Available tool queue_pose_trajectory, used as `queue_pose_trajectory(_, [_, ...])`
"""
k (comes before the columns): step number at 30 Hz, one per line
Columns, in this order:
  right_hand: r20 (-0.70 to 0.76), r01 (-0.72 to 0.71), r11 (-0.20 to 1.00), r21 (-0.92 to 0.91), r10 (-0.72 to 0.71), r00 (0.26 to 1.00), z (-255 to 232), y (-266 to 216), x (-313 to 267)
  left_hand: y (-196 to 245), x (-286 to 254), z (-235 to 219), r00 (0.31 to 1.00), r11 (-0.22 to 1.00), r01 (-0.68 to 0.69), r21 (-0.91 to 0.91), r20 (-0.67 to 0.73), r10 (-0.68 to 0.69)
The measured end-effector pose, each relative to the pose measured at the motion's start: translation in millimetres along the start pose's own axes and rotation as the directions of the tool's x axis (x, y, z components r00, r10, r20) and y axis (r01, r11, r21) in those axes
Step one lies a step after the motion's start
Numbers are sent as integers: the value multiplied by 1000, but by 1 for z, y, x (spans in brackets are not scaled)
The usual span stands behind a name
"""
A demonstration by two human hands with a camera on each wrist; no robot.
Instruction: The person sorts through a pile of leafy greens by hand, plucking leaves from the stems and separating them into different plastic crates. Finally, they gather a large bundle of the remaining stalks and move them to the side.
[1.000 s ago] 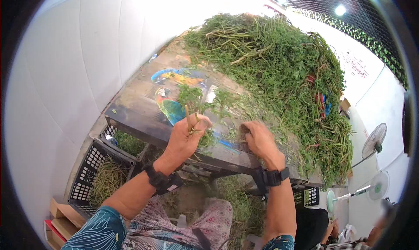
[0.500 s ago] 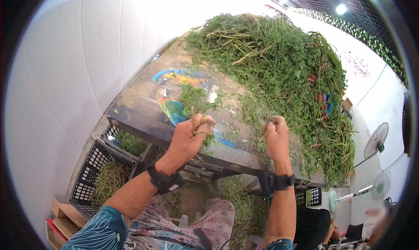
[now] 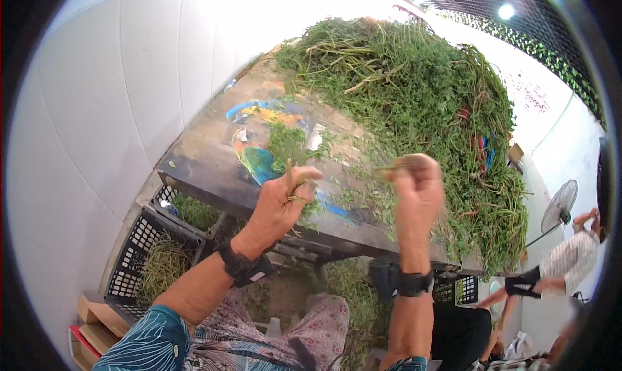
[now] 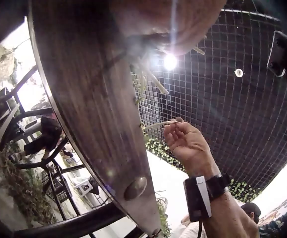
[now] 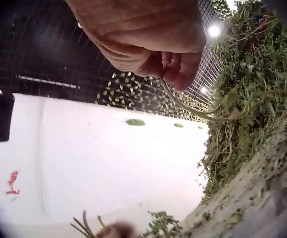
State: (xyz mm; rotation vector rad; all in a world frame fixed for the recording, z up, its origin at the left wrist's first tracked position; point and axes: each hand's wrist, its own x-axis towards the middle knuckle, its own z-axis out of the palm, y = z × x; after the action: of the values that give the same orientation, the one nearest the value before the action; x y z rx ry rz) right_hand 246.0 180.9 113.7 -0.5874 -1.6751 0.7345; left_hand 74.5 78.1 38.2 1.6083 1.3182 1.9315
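Note:
In the head view my left hand (image 3: 280, 199) grips a small bunch of leafy green stems (image 3: 289, 172), the cut ends poking up past the thumb and the leaves (image 3: 285, 141) spreading beyond the fingers over the table. My right hand (image 3: 418, 193), a little blurred, is held above the table's near edge, to the right of the left hand. Between its thumb and fingertips it pinches a single thin stem (image 5: 183, 106), which in the right wrist view curves away to a few leaves at its far end. The left wrist view also shows this right hand (image 4: 190, 144) with the stem.
A large heap of greens (image 3: 402, 92) covers the back and right of the table (image 3: 207, 150), whose top bears painted parrots. Black crates (image 3: 129, 267) holding stems stand below on the left. A fan (image 3: 557, 209) and another person (image 3: 570, 261) are at right.
My right hand has risen from the tabletop and moved right, and now shows a stem in its fingers. My left hand keeps its bunch almost in place. A person has appeared at far right.

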Motion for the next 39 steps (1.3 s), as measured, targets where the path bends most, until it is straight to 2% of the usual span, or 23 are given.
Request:
queue_pose_trajectory(1, [88, 22, 999, -46, -18, 996, 10, 0, -6, 1, 0, 0, 1000, 1000, -8, 15, 9, 8])
queue_pose_trajectory(3, [243, -49, 998, -37, 57, 968, 30, -2, -20, 0, 4, 2, 999, 999, -25, 41, 22, 24])
queue_pose_trajectory(6, [381, 9, 997, 75, -37, 924, 52, -3, -36, -6, 4, 2, 999, 998, -30, 62, 17, 29])
queue_pose_trajectory(9, [375, -151, 987, 47, 123, 919, 50, -21, -33, -5, 4, 3, 1000, 1000, -4, 15, -5, 4])
queue_pose_trajectory(10, [406, -22, 998, -53, 42, 913, 47, -17, -30, -2, 2, 3, 1000, 1000, 25, -19, -18, -26])
queue_pose_trajectory(12, [488, 244, 942, -231, -105, 866, 30, 1, -22, -2, 1, 2, 998, 998, 54, -43, -27, -55])
queue_pose_trajectory(14, [616, 328, 857, -397, -16, 788, 4, 18, -18, -6, 1, 0, 998, 998, 53, -21, -26, -53])
queue_pose_trajectory(15, [667, 376, 800, -467, 39, 744, -10, 26, -18, -7, 2, 0, 997, 994, 59, -88, -41, -63])
queue_pose_trajectory(17, [580, 357, 769, -530, 22, 814, -37, 46, -23, -8, 3, 3, 994, 972, 71, -222, -63, -87])
queue_pose_trajectory(18, [533, 343, 753, -561, 12, 846, -48, 52, -23, -6, 4, 2, 987, 965, 116, -233, -78, -138])
queue_pose_trajectory(20, [391, 122, 801, -586, 147, 909, -69, 44, -21, -3, 8, -4, 966, 945, 208, -253, -102, -239])
queue_pose_trajectory(21, [318, 8, 811, -585, 220, 922, -77, 40, -22, -3, 11, -8, 951, 921, 193, -338, -166, -261])
queue_pose_trajectory(23, [249, -27, 800, -599, 219, 943, -84, 39, -20, -2, 20, -17, 905, 856, 141, -497, -285, -315])
queue_pose_trajectory(25, [203, -35, 773, -634, 210, 957, -88, 41, -20, 6, 26, -27, 908, 810, 33, -585, -321, -269])
queue_pose_trajectory(27, [184, -33, 798, -602, 179, 966, -89, 48, -22, 10, 28, -37, 905, 784, -49, -619, -360, -228])
queue_pose_trajectory(28, [174, -33, 810, -586, 165, 971, -90, 52, -23, 8, 27, -42, 904, 821, -25, -570, -364, -225])
queue_pose_trajectory(31, [29, -148, 825, -545, 195, 980, -100, 64, -18, -6, 25, -59, 896, 912, 33, -410, -393, -209])
queue_pose_trajectory(33, [-82, -282, 917, -283, 270, 959, -107, 64, -15, -14, 22, -73, 880, 956, 64, -287, -435, -189])
queue_pose_trajectory(35, [-166, -393, 919, -31, 383, 908, -113, 55, -10, -23, 20, -88, 885, 973, 123, -197, -422, -197])
queue_pose_trajectory(36, [-187, -368, 930, 19, 365, 912, -118, 59, -7, -28, 20, -93, 885, 977, 150, -151, -420, -201])
queue_pose_trajectory(38, [-237, -308, 944, 120, 328, 914, -131, 68, -2, -36, 23, -90, 854, 995, 91, -49, -511, -104])
queue_pose_trajectory(39, [-252, -328, 929, 173, 363, 897, -130, 59, 0, -38, 25, -87, 836, 998, 64, 2, -547, -52])
